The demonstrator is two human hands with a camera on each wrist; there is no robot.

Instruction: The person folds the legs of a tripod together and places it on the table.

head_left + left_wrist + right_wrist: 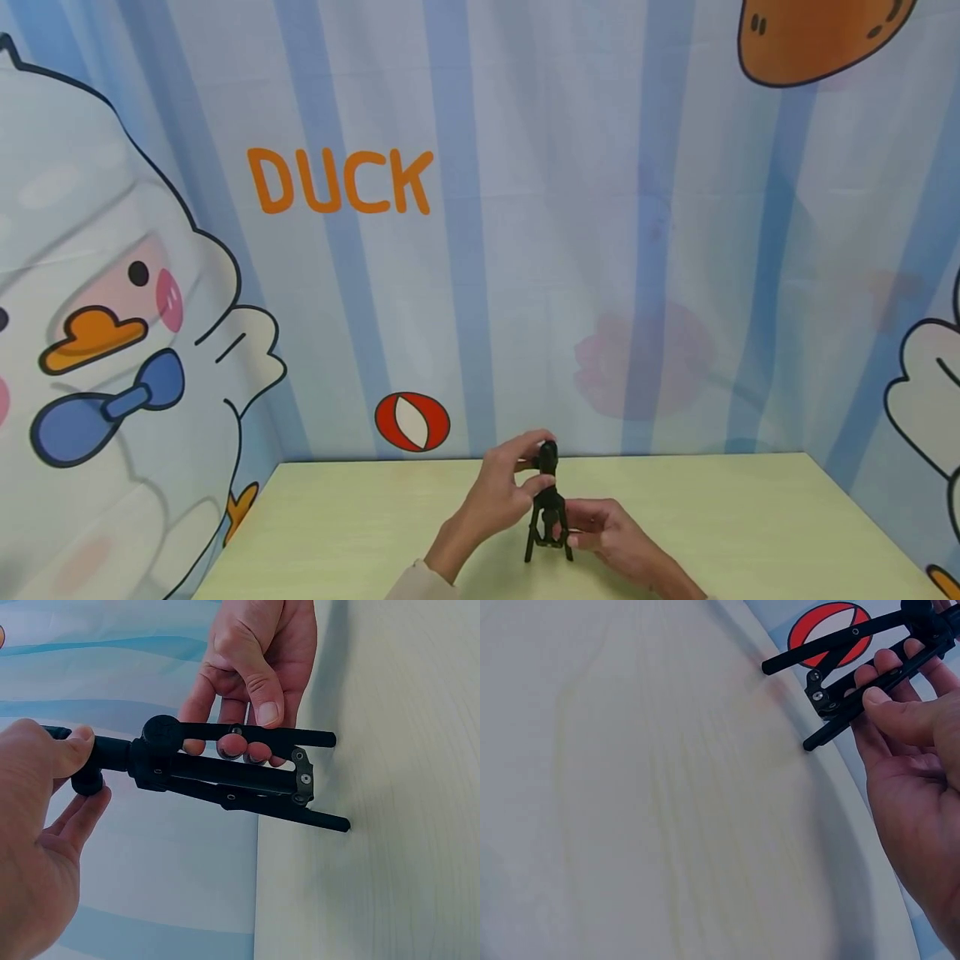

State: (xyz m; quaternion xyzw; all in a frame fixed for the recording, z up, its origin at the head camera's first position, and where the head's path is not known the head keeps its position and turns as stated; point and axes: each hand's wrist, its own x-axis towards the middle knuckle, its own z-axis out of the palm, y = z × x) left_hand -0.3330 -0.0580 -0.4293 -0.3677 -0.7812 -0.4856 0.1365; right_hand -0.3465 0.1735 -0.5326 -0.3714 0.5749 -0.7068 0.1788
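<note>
A small black tripod [550, 498] is upright between both hands in the head view, its legs partly spread. My left hand [495, 487] grips the tripod's head and neck from the left side, thumb below and fingers near the top. On the other side my right hand [618, 537] pinches one leg. In the left wrist view the thumb of that hand lies on a tripod leg [277, 736], and its fingertips show behind, between leg and centre column [240, 772]. Hinged braces join the legs to the column. Whether the feet touch the table cannot be told.
The pale table [360, 525] stretches out on both sides of the hands. Behind it hangs a blue-striped curtain [525, 250] printed with a duck, the word DUCK and a red ball [412, 422]. The curtain also closes in the left and right sides.
</note>
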